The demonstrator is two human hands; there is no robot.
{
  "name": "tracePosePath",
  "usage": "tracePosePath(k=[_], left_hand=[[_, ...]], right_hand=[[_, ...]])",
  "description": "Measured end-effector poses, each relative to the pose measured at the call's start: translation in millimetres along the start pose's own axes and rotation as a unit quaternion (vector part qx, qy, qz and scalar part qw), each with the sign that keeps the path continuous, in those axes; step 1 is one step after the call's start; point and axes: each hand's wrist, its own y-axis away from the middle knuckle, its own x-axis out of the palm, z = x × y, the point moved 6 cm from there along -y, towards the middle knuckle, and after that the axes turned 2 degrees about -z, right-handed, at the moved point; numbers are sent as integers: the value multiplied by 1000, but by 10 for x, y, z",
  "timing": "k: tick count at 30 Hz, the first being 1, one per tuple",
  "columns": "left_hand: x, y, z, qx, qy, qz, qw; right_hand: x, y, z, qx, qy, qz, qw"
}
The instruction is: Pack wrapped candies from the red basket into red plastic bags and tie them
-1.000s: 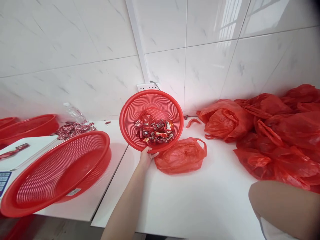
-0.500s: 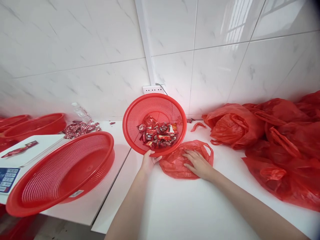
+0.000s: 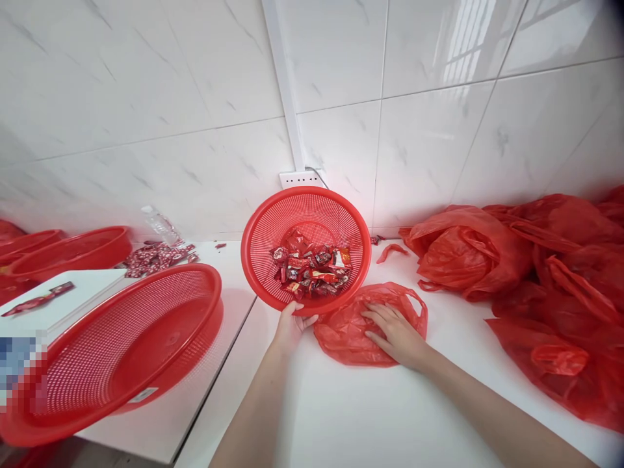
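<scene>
My left hand grips the near rim of a round red plastic basket, thumb over the edge and fingers underneath. The basket tilts toward me, and small candies in red and brown wrappers lie in its bottom. Just right of it, a red plastic bag lies flattened on the white table, one handle loop spread to the right. My right hand rests on top of this bag with fingers extended and slightly apart.
A larger empty red basket stands at left beside a white scale bearing one wrapped stick. Behind are a pile of wrapped candies, a clear bottle and more red baskets. Red bags heap at right; a socket strip is on the wall.
The view has shifted slightly, so everything sits a little lower. Both hands keep their places, the left on the basket rim and the right on the bag.
</scene>
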Motion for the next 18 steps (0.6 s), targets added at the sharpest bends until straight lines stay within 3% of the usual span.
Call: tracePosePath(k=[18], left_hand=[[-34, -32, -9, -9, 3, -12, 1000]], right_hand=[[6, 5, -21, 6, -5, 7, 1000]])
